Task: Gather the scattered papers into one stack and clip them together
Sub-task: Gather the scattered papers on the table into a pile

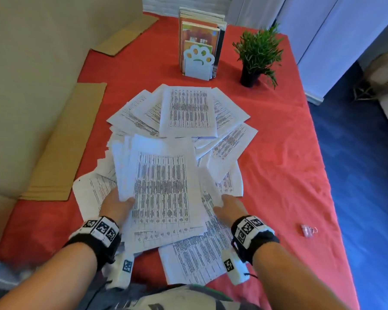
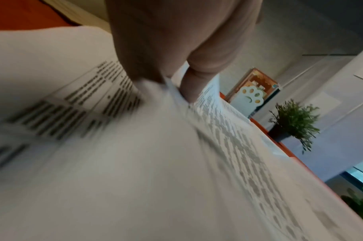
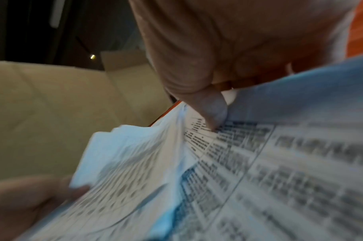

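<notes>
Printed sheets lie scattered over the red tablecloth [image 1: 289, 164]. One fan of papers [image 1: 188, 110] lies further back, and a single sheet [image 1: 195, 260] lies near the front edge. My left hand [image 1: 118, 205] grips the lower left edge of a gathered bundle of papers [image 1: 164, 186]; in the left wrist view its thumb and a finger [image 2: 188, 88] pinch the sheets. My right hand [image 1: 225, 205] pinches a sheet at the bundle's right side, thumb [image 3: 214, 112] on top, fingers hidden beneath. A small clear binder clip [image 1: 309, 230] lies alone on the cloth, far right of both hands.
A white paw-shaped bookend with books [image 1: 198, 61] and a potted plant [image 1: 257, 57] stand behind the papers. Flat cardboard pieces [image 1: 65, 148] lie along the table's left edge. The table's right edge drops to a blue floor [image 1: 367, 175].
</notes>
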A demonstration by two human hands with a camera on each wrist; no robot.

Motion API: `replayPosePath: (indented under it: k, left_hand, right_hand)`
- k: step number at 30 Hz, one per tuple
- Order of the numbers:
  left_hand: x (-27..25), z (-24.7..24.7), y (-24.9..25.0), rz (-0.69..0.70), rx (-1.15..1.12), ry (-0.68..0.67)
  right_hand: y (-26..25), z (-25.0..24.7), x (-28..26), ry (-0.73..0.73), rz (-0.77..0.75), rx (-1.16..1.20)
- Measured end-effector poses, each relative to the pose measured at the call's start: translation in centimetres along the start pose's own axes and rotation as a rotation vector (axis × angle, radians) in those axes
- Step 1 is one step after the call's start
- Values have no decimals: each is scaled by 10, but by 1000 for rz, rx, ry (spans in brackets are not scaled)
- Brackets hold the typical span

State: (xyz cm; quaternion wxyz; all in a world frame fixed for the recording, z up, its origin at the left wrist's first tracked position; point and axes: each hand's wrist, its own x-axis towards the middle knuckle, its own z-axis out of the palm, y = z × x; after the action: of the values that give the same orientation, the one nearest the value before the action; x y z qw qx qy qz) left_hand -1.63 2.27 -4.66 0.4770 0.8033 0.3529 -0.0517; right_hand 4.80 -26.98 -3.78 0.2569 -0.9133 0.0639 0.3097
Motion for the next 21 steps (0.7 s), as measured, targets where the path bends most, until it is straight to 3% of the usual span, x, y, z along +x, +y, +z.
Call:
replayPosePath:
  k: [6, 10, 13, 17, 21]
  left_hand:
    - [1, -42, 15, 34, -63, 390]
    - [6, -59, 9, -14, -121, 464]
    - [9, -59, 3, 0, -127, 414]
    - [2, -38, 6, 41, -191, 187]
    - [-15, -1, 22, 60, -203, -22]
  right_hand:
    - [22, -46, 6, 230, -9, 90]
    - [34, -80, 5, 254, -32, 259]
    - [43, -90, 7, 202, -67, 416]
    - [31, -82, 4, 174, -72, 651]
    - [22, -42, 19, 128, -64, 787]
